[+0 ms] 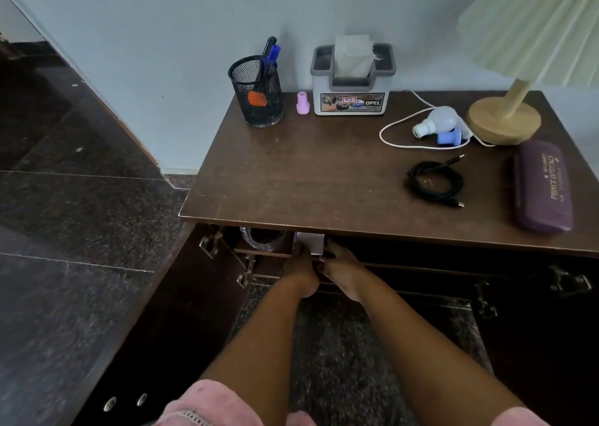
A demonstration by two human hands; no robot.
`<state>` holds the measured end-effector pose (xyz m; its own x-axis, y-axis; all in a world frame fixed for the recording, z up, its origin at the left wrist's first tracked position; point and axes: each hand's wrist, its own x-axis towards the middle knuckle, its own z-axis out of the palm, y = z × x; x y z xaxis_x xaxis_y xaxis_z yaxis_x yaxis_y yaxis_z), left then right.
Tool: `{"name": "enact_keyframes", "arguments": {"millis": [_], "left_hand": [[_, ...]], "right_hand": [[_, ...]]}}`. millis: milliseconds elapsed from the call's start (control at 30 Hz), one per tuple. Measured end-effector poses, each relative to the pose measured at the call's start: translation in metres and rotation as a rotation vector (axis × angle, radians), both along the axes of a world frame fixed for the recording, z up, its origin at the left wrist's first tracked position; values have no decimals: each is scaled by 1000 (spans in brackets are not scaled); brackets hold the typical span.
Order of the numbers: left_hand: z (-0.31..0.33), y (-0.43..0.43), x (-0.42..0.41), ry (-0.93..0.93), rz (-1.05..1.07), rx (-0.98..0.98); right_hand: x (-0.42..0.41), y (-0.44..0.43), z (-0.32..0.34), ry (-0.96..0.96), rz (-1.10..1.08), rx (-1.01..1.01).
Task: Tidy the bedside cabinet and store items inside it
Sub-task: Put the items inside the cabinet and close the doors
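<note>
Both my hands reach under the brown cabinet top (324,179), into the open cabinet. My left hand (301,271) and my right hand (340,268) together hold a small white box (310,242) at the shelf's front edge; most of the box is hidden under the top. A glass bowl (262,239) sits on the shelf just left of it. On the top lie a coiled black cable (436,181), a purple glasses case (543,187), a white bulb (436,121), a blue adapter (450,138) and a small pink cap (302,103).
A black mesh pen holder (257,93), a tissue box (352,82) and a lamp with a wooden base (504,121) and white cord (393,126) stand at the back by the wall. Both cabinet doors (155,322) are swung open. Dark stone floor (71,218) lies to the left.
</note>
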<state>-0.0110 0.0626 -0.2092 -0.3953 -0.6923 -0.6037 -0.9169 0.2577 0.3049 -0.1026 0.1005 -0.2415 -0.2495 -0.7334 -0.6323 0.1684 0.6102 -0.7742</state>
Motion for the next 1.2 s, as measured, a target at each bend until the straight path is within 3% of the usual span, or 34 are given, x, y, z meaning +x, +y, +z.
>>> {"name": "enact_keyframes", "arguments": {"millis": [167, 267, 433, 533, 600, 667, 733, 800, 867, 967, 1200], "left_hand": [[2, 2, 3, -80, -82, -55], [6, 5, 11, -119, -98, -52], [41, 8, 33, -239, -131, 9], [88, 11, 30, -189, -194, 137], [124, 16, 23, -44, -175, 182], [153, 24, 16, 235, -27, 224], [172, 35, 11, 534, 146, 178], [182, 50, 6, 685, 278, 189], [184, 65, 3, 725, 345, 260], [176, 75, -2, 697, 389, 351], [159, 70, -2, 672, 558, 411]], "right_hand": [[-3, 5, 6, -67, 30, -39], [-1, 5, 4, 41, 112, 64], [-3, 16, 39, 398, 530, 190], [-4, 26, 96, 440, 733, 168], [-13, 31, 133, 325, 696, 144], [-26, 38, 166, 317, 552, 38], [-42, 49, 187, 444, 320, -118], [-62, 62, 194, 647, 102, -176], [-80, 77, 189, 816, 50, -43], [-94, 91, 174, 884, 162, 157], [-88, 81, 167, 867, 64, 97]]}}
